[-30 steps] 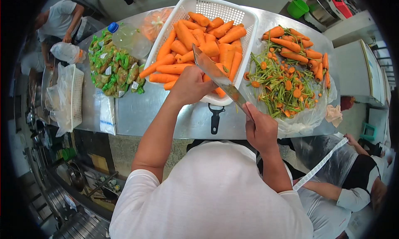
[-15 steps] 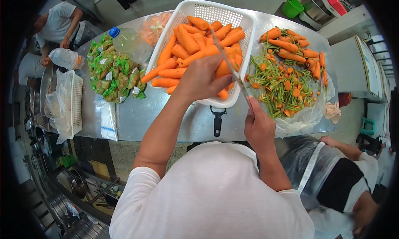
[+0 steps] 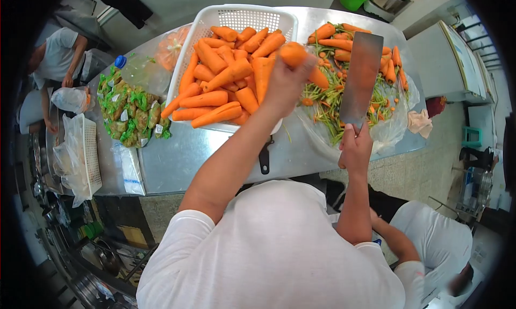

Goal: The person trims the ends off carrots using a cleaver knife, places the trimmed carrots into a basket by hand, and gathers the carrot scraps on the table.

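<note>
My left hand [image 3: 287, 83] is closed around a carrot [image 3: 293, 54], held between the basket and the trimmings; the hand is slightly blurred. The carrot's thick end faces up and its narrower part points right. My right hand [image 3: 356, 148] grips the handle of a cleaver [image 3: 362, 75]. The broad blade stands with its flat side toward me, over a pile of carrot tops and green stems [image 3: 330, 102]. A white perforated basket [image 3: 293, 24] full of carrots [image 3: 226, 75] is left of my left hand. Whole carrots [image 3: 328, 32] lie behind the blade.
A black-handled peeler [image 3: 264, 157] lies by the basket's front. Green-netted packs [image 3: 126, 113], a blue-capped bottle [image 3: 142, 70] and a plastic packet [image 3: 130, 169] are leftward on the metal table [image 3: 177, 169]. One person [image 3: 430, 239] is close at my right; another [image 3: 62, 56] is at far left.
My left hand has moved right, out from over the basket, with the carrot. The cleaver has swung right and turned its flat side to view. The person at right has shifted.
</note>
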### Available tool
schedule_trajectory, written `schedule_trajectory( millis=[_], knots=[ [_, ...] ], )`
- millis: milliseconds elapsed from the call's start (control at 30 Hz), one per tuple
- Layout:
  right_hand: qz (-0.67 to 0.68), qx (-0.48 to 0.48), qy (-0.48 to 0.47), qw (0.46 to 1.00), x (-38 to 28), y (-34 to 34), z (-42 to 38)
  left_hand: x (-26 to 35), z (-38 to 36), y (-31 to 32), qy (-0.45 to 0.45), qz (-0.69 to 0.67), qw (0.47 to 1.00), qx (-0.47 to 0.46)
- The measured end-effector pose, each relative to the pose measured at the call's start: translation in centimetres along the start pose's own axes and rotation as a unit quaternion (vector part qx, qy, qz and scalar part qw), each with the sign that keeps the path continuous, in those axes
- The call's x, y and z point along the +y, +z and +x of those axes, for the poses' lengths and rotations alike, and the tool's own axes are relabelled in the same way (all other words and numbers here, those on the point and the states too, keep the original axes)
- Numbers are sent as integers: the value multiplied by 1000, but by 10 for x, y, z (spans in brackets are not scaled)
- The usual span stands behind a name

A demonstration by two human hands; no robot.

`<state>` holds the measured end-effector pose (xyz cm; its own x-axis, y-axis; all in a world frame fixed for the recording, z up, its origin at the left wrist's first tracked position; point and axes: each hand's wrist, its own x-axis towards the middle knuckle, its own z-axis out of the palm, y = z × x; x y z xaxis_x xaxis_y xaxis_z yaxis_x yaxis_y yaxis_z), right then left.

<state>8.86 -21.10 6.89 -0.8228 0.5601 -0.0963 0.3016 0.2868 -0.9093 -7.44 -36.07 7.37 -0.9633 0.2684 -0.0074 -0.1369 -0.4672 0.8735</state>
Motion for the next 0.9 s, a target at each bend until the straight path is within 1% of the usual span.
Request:
schedule_trajectory(
  millis=[33,67,133,167,200,267,333,400,433,467,500,533,567,600,633,667,700,733,767,800,833,867,900],
  knots=[
    [2,4,3,1000,4,-2,-7,5,-1,-4,-65,-82,995,-5],
    [10,0,-10,1000,8,-3,-11,2,-2,-6,-65,-80,995,-9],
    [17,-2,-21,1000,3,-4,-19,-13,-8,-10,-75,-184,980,11],
    [54,19,-56,997,-2,-6,-24,-21,-11,-11,-87,-219,972,14],
    [90,40,-91,991,-6,-8,-27,-24,-13,-8,-89,-219,972,14],
    [98,35,-88,991,6,-18,-27,-30,-19,-1,-90,-253,962,40],
    [106,29,-88,990,3,-19,-24,-35,-21,10,-88,-265,960,30],
    [-53,-17,-32,998,-4,-6,-15,-42,-24,19,-91,-277,956,18],
    [-87,-35,-31,995,5,0,-9,-46,-22,23,-94,-279,956,23],
    [-86,-29,-30,995,18,0,-13,-50,-20,26,-95,-280,955,25],
    [-116,-10,-32,993,23,-1,-13,-49,-19,29,-89,-281,955,21],
    [-143,6,-34,989,27,-1,-9,-48,-19,28,-70,-198,978,-2],
    [-144,2,-31,989,33,-6,-8,-50,-26,26,-60,-113,992,-19],
    [-106,-12,23,994,32,-15,-12,-54,-30,21,-70,-113,991,-16],
    [-67,-22,70,995,31,-24,-11,-55,-25,16,-14,90,994,-67],
    [-67,-16,68,995,34,-31,-10,-54,-19,14,49,288,949,-117],
    [-99,-6,18,995,37,-37,-12,-39,-21,20,86,379,914,-118],
    [-131,5,-30,991,39,-43,-14,-35,-20,21,88,377,914,-122],
    [-133,9,-28,991,37,-48,-17,-32,-22,22,90,428,888,-144],
    [-153,17,-101,983,31,-54,-20,-30,-23,23,93,477,858,-166],
    [-172,26,-173,969,25,-60,-22,-26,-26,26,85,480,856,-175],
    [-174,32,-171,969,19,-65,-24,-25,-29,28,87,478,855,-180],
    [-196,13,-223,955,13,-69,-26,-23,-30,31,82,506,837,-191]
  ],
)
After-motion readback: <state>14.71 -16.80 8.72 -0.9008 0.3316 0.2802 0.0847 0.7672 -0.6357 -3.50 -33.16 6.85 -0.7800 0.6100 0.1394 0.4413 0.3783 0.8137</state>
